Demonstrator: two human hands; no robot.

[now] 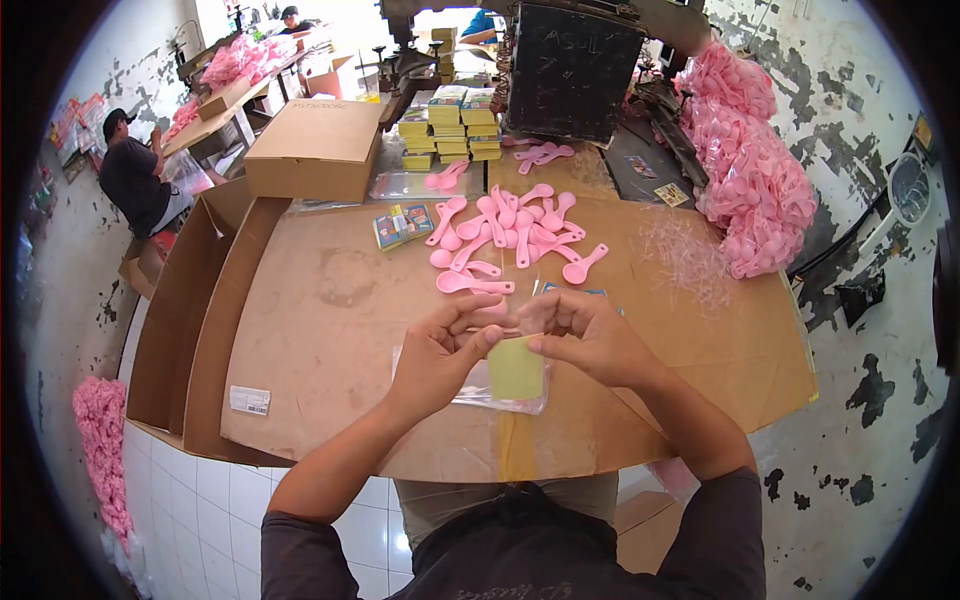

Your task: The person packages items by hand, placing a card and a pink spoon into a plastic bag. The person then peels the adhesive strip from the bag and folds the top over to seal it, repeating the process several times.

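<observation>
The left hand (440,355) and the right hand (585,335) are working close together, fingertips nearly touching, each pinching the top edge of a clear plastic bag (470,392). The bag is sitting low over the near middle of the cardboard sheet (340,330) with a yellow card (516,372) inside it. A scatter of pink plastic spoons (505,235) is lying just beyond the hands.

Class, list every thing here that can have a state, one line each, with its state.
Clear plastic bag: held at its top edge, yellow card inside.
Left hand: pinching the bag.
Right hand: pinching the bag.
Pink plastic spoons: loose, scattered on the table.
Brown cardboard box: closed.
</observation>
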